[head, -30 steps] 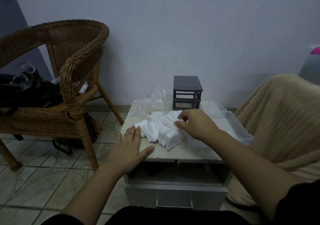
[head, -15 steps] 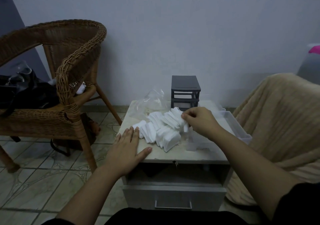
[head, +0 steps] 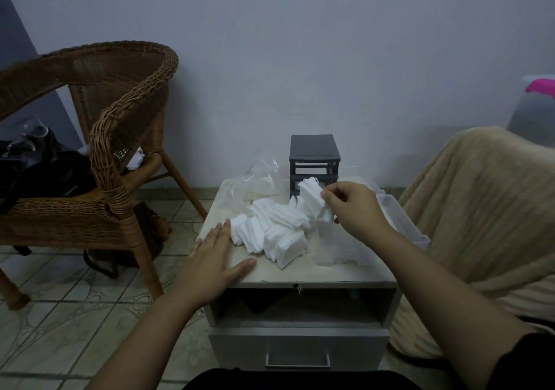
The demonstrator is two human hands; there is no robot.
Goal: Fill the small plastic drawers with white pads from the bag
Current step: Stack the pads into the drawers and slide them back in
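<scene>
A heap of white pads (head: 270, 227) lies across the middle of the small bedside table (head: 300, 278). My right hand (head: 351, 209) pinches a bunch of pads (head: 313, 200) lifted above the heap. My left hand (head: 213, 257) rests flat on the table's left front corner, fingers spread, holding nothing. A crumpled clear plastic bag (head: 255, 185) lies at the back left. The dark grey drawer frame (head: 313, 161) stands at the back with its slots empty. Clear plastic drawers (head: 399, 224) lie on the right side, partly hidden by my right arm.
A wicker chair (head: 99, 149) with dark bags on its seat stands to the left on the tiled floor. A seat draped in a beige blanket (head: 480, 209) is on the right. The table has an open shelf and a drawer with a handle (head: 297, 359) below.
My right hand closed on a bunch of pads at the heap's right end and raised it up and back. My left hand stayed flat on the table.
</scene>
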